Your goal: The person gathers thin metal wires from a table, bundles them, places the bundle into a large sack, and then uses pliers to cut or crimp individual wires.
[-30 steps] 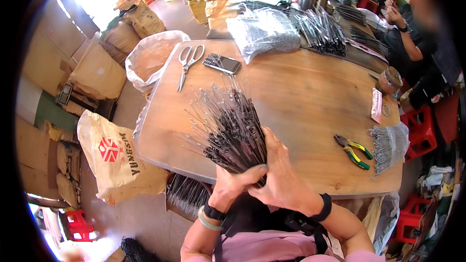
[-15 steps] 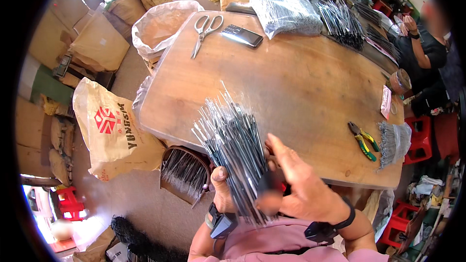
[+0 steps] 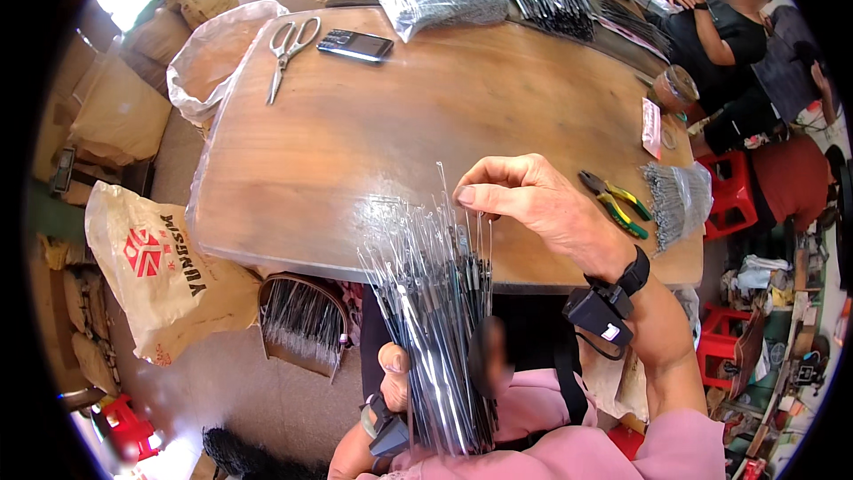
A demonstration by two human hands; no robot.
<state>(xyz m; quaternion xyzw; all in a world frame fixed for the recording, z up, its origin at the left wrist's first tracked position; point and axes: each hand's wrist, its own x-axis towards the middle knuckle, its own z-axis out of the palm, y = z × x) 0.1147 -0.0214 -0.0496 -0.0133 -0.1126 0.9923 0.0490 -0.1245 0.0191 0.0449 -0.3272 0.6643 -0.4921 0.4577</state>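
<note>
My left grip [image 3: 395,376] clasps the wire bundle [image 3: 435,347] at the worktop's [image 3: 400,107] near edge, my right grip [image 3: 538,204] beside its tips (pinching or not, I cannot tell); slackening on the left could scatter it.

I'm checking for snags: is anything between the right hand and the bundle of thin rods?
Nothing visible: the right hand is beside the upper tips of the bundle of thin rods, and the pliers lie clear, farther right.
</note>
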